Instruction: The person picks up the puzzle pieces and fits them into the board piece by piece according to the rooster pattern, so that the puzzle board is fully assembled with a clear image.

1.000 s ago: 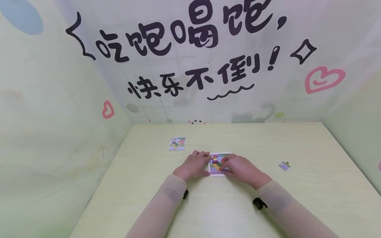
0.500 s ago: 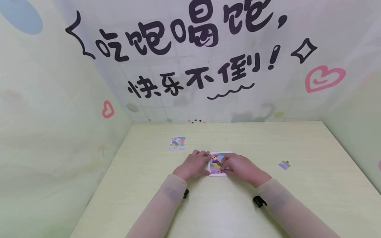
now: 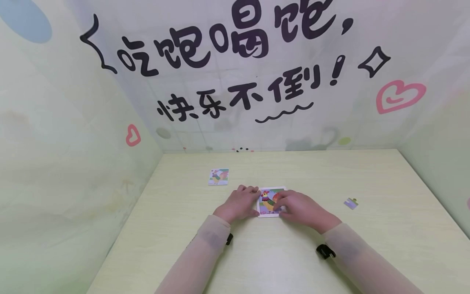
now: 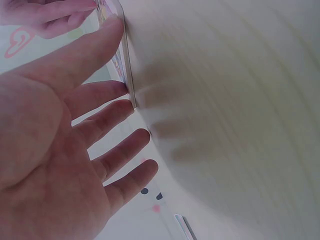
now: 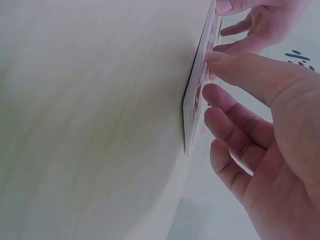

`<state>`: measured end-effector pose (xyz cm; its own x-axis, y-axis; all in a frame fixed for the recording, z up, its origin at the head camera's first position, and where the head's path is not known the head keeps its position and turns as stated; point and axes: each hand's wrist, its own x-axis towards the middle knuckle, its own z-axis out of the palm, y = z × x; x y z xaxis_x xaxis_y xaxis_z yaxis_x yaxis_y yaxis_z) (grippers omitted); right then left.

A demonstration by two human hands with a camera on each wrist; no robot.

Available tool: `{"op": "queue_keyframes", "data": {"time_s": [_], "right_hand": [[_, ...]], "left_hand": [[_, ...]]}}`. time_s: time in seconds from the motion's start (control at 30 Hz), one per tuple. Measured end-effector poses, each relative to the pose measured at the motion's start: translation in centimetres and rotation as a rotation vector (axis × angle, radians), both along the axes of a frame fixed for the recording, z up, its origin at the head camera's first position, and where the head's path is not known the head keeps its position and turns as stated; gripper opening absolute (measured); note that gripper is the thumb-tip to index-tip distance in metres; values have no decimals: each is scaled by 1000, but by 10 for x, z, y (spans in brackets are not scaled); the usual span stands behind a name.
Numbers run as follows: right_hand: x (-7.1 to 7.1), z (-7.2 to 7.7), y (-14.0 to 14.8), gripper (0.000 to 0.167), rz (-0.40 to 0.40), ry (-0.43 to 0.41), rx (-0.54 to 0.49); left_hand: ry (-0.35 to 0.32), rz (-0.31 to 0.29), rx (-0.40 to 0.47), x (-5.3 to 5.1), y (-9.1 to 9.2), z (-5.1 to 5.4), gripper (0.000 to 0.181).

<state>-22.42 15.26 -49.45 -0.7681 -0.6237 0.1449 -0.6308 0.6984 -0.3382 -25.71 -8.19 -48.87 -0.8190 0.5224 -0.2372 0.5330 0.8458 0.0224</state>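
Observation:
On the table, a rooster jigsaw puzzle [image 3: 267,199] lies in a white-edged tray, between both hands. My left hand [image 3: 240,203] rests at the tray's left side, its thumb near the bottom corner. The left wrist view shows the thumb and forefinger touching the tray edge [image 4: 129,75], the other fingers loosely spread. My right hand [image 3: 302,208] is over the puzzle's right part, fingertips on the picture. In the right wrist view its thumb and fingers [image 5: 225,127] are bent slightly and apart. The picture's right edge is partly hidden under that hand.
A loose puzzle piece [image 3: 351,203], lilac with a yellowish tab, lies off to the right. A square rooster picture card [image 3: 218,177] lies at the back left. Printed fabric walls [image 3: 235,134] enclose the table's back and sides.
My right hand has slid slightly to the right across the puzzle, uncovering more of the rooster. The left hand, card and loose piece stay where they were.

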Motion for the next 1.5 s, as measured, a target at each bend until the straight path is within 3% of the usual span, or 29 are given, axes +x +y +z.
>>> {"op": "queue_keyframes", "data": {"time_s": [0.27,0.7,1.5], "right_hand": [[4,3,14,16,-45,-2,-7],[11,2,54,17,-162,-94,-7],[26,1,105,17,-289,-83,-24]], "left_hand": [[0,2,14,0,1,1,77],[-2,3,25,0,1,2,77],[-20,24,40,1,1,1,77]]}}
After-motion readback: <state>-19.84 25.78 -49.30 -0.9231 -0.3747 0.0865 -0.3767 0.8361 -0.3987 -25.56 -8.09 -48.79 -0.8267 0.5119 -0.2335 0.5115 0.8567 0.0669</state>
